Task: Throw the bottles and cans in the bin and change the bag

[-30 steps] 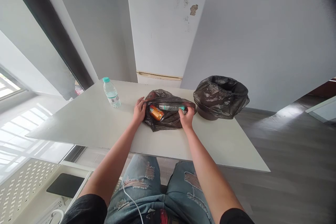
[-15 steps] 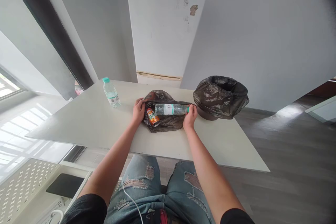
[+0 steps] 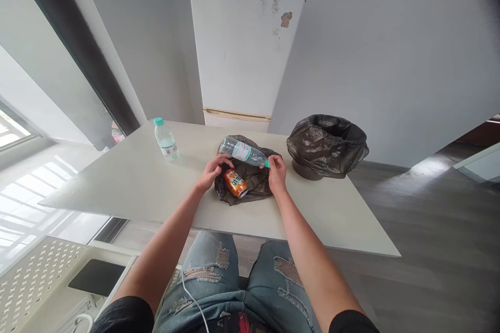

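A clear plastic bottle [image 3: 242,152] with a teal cap lies tilted over the black plastic bag [image 3: 255,183] on the table. My right hand [image 3: 277,170] is closed around its cap end, at the bag's right side. An orange drink can [image 3: 235,183] rests on the bag, below the bottle. At the bag's left edge is my left hand [image 3: 212,171], its fingers apart and reaching over the bag between bottle and can. Whether those fingertips touch the bag, I cannot tell.
A second clear bottle [image 3: 167,141] stands upright on the white table [image 3: 148,187] at the left. To the right stands a bin [image 3: 307,169] lined with a black bag [image 3: 326,151]. Behind the table is a white refrigerator [image 3: 244,52]. A perforated white surface [image 3: 33,276] is at lower left.
The bottle's bottom end has swung up and away, tilting the bottle. My left hand has loosened from the bag's edge, which has sunk open around the can. The can lies slightly nearer me.
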The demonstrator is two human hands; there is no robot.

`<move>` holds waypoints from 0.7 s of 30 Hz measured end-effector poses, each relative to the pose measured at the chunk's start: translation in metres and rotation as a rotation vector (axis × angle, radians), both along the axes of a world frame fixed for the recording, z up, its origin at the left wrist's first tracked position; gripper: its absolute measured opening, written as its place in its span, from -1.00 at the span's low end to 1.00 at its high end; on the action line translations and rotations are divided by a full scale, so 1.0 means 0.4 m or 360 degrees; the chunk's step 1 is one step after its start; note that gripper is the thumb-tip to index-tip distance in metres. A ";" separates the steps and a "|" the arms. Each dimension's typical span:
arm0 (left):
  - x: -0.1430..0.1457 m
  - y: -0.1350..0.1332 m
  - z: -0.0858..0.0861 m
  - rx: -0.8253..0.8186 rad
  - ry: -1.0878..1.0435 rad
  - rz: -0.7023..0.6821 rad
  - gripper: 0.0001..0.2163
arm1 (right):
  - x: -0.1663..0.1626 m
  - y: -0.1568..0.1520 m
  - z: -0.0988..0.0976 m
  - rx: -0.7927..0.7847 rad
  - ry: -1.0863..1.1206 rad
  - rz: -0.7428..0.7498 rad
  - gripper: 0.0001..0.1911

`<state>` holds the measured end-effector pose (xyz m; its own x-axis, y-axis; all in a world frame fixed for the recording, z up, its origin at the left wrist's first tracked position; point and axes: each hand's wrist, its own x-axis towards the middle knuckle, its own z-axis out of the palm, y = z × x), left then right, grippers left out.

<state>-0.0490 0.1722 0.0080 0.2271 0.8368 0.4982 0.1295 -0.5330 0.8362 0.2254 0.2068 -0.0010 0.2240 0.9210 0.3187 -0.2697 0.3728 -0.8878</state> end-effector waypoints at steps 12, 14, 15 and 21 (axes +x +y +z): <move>-0.008 0.041 -0.042 0.0225 0.0047 0.0771 -0.03 | -0.007 -0.016 0.004 0.0067 -0.0028 0.0384 -0.65; -0.007 0.038 -0.035 0.0252 0.0108 0.0832 -0.04 | -0.005 -0.014 0.002 0.0069 -0.0023 0.0387 -0.68; -0.005 0.034 -0.030 0.0266 0.0173 0.0850 -0.07 | -0.004 -0.013 0.001 0.0069 -0.0032 0.0397 -0.68; 0.008 0.004 -0.004 0.0446 0.0336 0.1096 -0.39 | -0.005 -0.017 -0.005 0.0094 -0.0070 0.0474 -0.74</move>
<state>-0.0460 0.1737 0.0062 -0.1853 0.6727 0.7163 0.6504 -0.4624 0.6025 0.2235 0.1999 -0.0029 -0.0686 0.9235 0.3773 -0.3368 0.3346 -0.8801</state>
